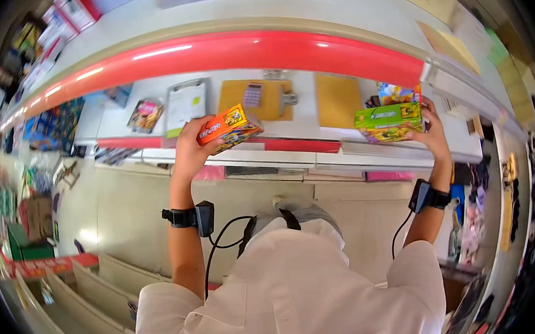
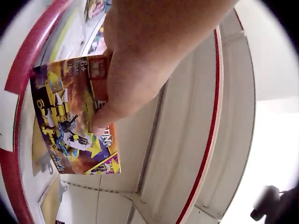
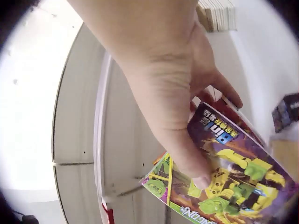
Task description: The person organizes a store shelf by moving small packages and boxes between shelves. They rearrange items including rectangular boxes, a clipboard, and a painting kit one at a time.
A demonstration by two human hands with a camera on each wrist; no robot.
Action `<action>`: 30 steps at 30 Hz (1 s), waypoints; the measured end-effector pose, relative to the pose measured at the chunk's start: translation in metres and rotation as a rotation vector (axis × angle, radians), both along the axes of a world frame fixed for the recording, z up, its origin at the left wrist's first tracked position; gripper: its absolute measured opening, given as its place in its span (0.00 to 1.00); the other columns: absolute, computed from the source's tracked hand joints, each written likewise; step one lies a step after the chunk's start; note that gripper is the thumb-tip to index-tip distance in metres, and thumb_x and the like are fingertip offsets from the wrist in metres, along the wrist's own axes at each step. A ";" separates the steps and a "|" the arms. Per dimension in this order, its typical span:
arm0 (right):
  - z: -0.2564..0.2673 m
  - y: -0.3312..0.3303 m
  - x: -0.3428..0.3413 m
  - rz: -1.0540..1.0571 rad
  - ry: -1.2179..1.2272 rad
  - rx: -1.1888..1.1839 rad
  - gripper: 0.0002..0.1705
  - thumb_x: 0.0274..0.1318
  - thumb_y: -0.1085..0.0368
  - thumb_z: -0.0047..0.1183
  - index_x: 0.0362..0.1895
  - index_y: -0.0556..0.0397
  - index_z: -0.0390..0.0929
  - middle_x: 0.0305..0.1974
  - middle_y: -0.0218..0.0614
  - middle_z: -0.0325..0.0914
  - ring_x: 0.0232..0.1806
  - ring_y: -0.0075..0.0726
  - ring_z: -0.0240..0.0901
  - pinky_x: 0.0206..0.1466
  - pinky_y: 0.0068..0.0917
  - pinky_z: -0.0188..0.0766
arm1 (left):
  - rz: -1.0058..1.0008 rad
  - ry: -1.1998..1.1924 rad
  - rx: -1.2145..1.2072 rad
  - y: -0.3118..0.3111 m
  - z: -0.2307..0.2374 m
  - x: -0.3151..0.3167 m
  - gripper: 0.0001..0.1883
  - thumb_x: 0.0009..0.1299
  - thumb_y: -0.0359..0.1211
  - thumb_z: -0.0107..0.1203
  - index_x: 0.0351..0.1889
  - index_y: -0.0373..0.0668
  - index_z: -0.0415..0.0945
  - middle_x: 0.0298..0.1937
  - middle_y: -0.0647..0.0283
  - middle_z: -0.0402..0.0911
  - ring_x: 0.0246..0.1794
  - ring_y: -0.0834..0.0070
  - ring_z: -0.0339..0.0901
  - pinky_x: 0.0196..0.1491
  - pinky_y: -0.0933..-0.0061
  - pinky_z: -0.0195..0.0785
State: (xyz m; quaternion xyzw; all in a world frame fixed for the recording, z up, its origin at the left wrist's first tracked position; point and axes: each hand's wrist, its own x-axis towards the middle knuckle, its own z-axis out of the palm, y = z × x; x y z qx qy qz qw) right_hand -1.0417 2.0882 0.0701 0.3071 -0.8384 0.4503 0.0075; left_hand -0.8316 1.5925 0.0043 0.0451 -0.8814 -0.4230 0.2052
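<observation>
My left hand (image 1: 189,149) grips an orange toy building-brick box (image 1: 229,129) by its left end, over the shelf's front edge. In the left wrist view the thumb lies across the printed face of this orange box (image 2: 65,135), which shows a yellow and blue figure. On the right, my right hand (image 1: 434,132) grips a green toy building-brick box (image 1: 384,117) by its right end. Its thumb presses the front of the green box (image 3: 243,179) in the right wrist view, while the fingers are partly hidden behind. Another colourful box (image 1: 399,93) shows just behind the green one.
On the white shelf (image 1: 108,125) lie brown clipboards (image 1: 226,94), a purple calculator (image 1: 253,96), a clear-covered white board (image 1: 185,104) and a brown envelope (image 1: 338,100). A red-edged upper shelf (image 1: 226,55) overhangs them. Low shelving (image 1: 94,290) stands at lower left.
</observation>
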 end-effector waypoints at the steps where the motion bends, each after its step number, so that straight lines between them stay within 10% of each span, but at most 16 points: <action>1: 0.000 -0.026 0.004 0.045 -0.079 -0.033 0.33 0.23 0.65 0.70 0.41 0.60 0.74 0.56 0.41 0.59 0.59 0.40 0.56 0.60 0.31 0.55 | 0.051 0.015 -0.002 -0.009 -0.004 0.015 0.25 0.53 0.21 0.61 0.50 0.35 0.68 0.44 0.59 0.73 0.45 0.74 0.72 0.48 0.75 0.67; 2: -0.002 -0.050 0.005 0.101 -0.076 -0.022 0.31 0.22 0.64 0.70 0.39 0.60 0.75 0.57 0.41 0.58 0.59 0.40 0.56 0.60 0.30 0.54 | 0.161 0.056 0.044 -0.014 -0.008 0.030 0.25 0.47 0.25 0.64 0.46 0.38 0.72 0.42 0.56 0.76 0.42 0.61 0.71 0.47 0.67 0.65; 18: -0.036 -0.328 0.089 0.498 -0.027 0.044 0.38 0.26 0.58 0.70 0.47 0.62 0.73 0.57 0.45 0.59 0.60 0.43 0.55 0.62 0.31 0.53 | 0.641 0.101 0.392 -0.096 -0.032 0.301 0.24 0.53 0.20 0.60 0.49 0.38 0.69 0.41 0.61 0.74 0.42 0.76 0.72 0.42 0.74 0.71; 23: -0.050 -0.367 0.089 0.476 -0.243 -0.044 0.39 0.30 0.55 0.69 0.49 0.64 0.71 0.59 0.45 0.58 0.61 0.42 0.54 0.62 0.30 0.52 | 0.618 0.022 0.239 -0.106 -0.035 0.307 0.24 0.55 0.21 0.59 0.51 0.37 0.68 0.43 0.60 0.73 0.43 0.75 0.71 0.47 0.74 0.67; 30: -0.073 -0.391 0.098 0.550 -0.844 -0.371 0.32 0.40 0.60 0.63 0.52 0.56 0.70 0.46 0.34 0.75 0.50 0.31 0.67 0.55 0.28 0.60 | 0.567 0.255 0.611 -0.136 -0.046 0.219 0.23 0.67 0.35 0.51 0.58 0.38 0.61 0.48 0.62 0.72 0.44 0.78 0.71 0.44 0.78 0.66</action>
